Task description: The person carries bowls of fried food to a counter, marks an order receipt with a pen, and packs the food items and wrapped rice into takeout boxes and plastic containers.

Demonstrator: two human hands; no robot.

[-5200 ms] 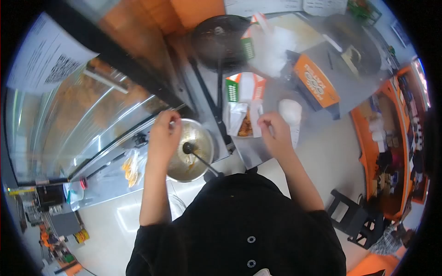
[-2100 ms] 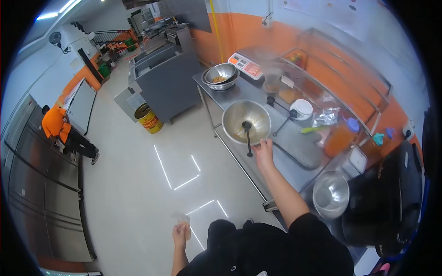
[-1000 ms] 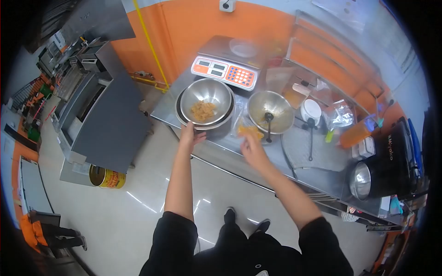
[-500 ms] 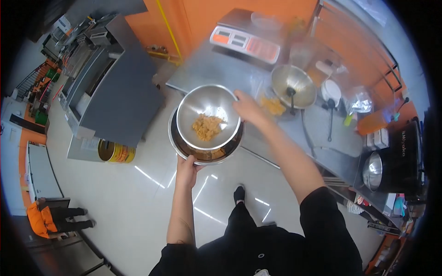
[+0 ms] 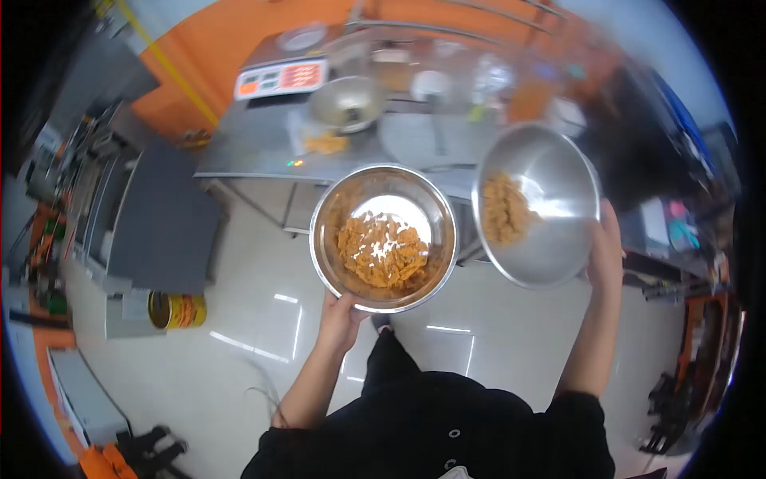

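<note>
My left hand (image 5: 341, 322) grips the near rim of a steel bowl (image 5: 321, 279) that holds orange-brown food pieces (image 5: 383, 251). Off to the right, my right hand (image 5: 606, 247) has hold of the right rim of a second steel bowl (image 5: 558, 247), tilted, with lighter brown food (image 5: 504, 209) against its left side. The two bowls are apart, both held up in front of the table. Behind them, a third bowl (image 5: 363, 96) with a dark utensil in it rests on the table beside a plastic bag with yellow food (image 5: 325, 143).
The steel table (image 5: 247, 152) bears a scale (image 5: 281, 79), a white tub (image 5: 431, 85), a grey mat (image 5: 407, 136) and an orange bottle (image 5: 533, 100). A large black appliance (image 5: 638, 136) stands at right. A yellow tin (image 5: 185, 310) is on the floor at left. Lower left, a person in orange (image 5: 108, 461).
The upper bowl has left the lower one, and my right hand has carried it to the right. Both bowls were lifted off the table. My view has turned rightward.
</note>
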